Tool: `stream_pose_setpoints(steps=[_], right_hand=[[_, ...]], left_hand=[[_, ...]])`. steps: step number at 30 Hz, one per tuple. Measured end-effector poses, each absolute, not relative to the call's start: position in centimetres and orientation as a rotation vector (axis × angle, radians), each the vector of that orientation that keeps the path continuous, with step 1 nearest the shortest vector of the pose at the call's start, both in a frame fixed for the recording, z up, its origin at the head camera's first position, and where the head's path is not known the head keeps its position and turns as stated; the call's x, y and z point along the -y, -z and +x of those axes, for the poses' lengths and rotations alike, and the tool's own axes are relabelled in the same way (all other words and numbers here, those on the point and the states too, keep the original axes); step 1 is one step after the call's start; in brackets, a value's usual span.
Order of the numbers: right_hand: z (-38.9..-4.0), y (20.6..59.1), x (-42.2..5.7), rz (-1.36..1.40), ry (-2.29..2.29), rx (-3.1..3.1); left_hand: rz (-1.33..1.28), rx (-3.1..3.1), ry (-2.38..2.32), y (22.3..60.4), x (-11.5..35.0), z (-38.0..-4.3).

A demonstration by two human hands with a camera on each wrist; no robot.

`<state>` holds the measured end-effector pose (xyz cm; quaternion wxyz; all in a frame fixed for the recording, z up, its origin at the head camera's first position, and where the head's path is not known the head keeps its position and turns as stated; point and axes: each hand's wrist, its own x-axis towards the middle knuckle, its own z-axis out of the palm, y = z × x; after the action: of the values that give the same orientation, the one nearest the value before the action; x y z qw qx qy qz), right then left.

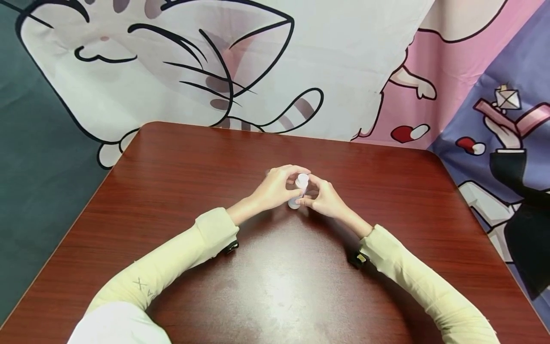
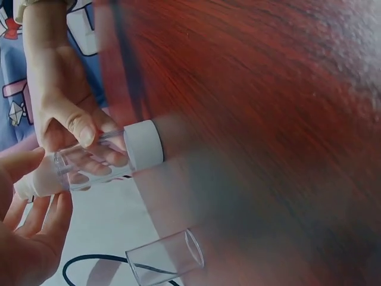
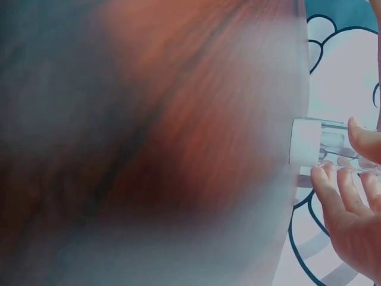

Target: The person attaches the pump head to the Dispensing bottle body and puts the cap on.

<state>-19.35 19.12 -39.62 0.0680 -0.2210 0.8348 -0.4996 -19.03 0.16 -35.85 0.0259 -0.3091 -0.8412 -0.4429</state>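
Observation:
A slim clear bottle (image 1: 294,204) stands upright on the table, held by both hands. In the left wrist view it has a white base (image 2: 144,145), a see-through body and a white top part (image 2: 43,179). My left hand (image 1: 275,188) pinches the white top part between thumb and fingers. My right hand (image 1: 326,199) grips the clear body lower down, thumb on the near side; in the right wrist view its fingers (image 3: 333,199) curl round the body just above the base. A clear, hollow cap (image 2: 165,259) stands on the table beyond the left hand.
The dark red wooden table (image 1: 180,162) has a glossy surface with a bright reflection near the front. A cloth backdrop (image 1: 343,71) with a cartoon cat hangs behind its far edge. Dark wrist devices (image 1: 358,259) sit under the cuffs of both light yellow sleeves (image 1: 172,260).

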Motion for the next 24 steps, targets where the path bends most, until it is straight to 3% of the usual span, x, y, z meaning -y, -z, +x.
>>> stream_pose_setpoints(steps=[12, 24], right_hand=[[-17.4, 36.6, -18.0, -0.678, 1.41, -2.595], [-19.2, 39.6, -19.0, -0.69, 1.447, -2.593]], left_hand=[[-0.882, 2.535, 1.389, 36.9, 1.1, -19.3], [-0.755, 2.639, 1.285, 37.1, 3.1, -20.4]])
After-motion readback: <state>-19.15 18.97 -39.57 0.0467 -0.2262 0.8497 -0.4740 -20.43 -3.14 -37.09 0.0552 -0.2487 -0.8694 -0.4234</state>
